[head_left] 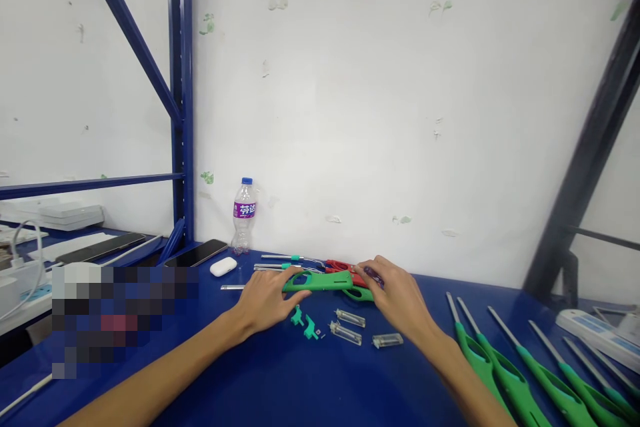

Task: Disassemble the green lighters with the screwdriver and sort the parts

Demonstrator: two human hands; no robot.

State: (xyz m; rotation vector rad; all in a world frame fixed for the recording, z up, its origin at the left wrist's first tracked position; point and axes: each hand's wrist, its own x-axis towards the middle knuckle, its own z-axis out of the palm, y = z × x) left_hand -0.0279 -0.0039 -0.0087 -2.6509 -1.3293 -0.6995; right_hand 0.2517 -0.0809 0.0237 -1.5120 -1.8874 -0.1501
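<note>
My left hand is closed on a green utility lighter, held level, whose metal tube shows left of my fingers. Over its right end, my right hand is closed round a small dark purple, handle-like thing; its tip is hidden. Behind them lie red lighter parts and metal tubes with wires. Another green lighter body is partly covered. In front are small teal plastic pieces and several clear fuel tanks, one clear tank lying apart on the right.
Several green lighters lie in a row at the right. A plastic bottle, a phone and a white case stand or lie at the back left. A blue metal post rises behind them, before a white wall.
</note>
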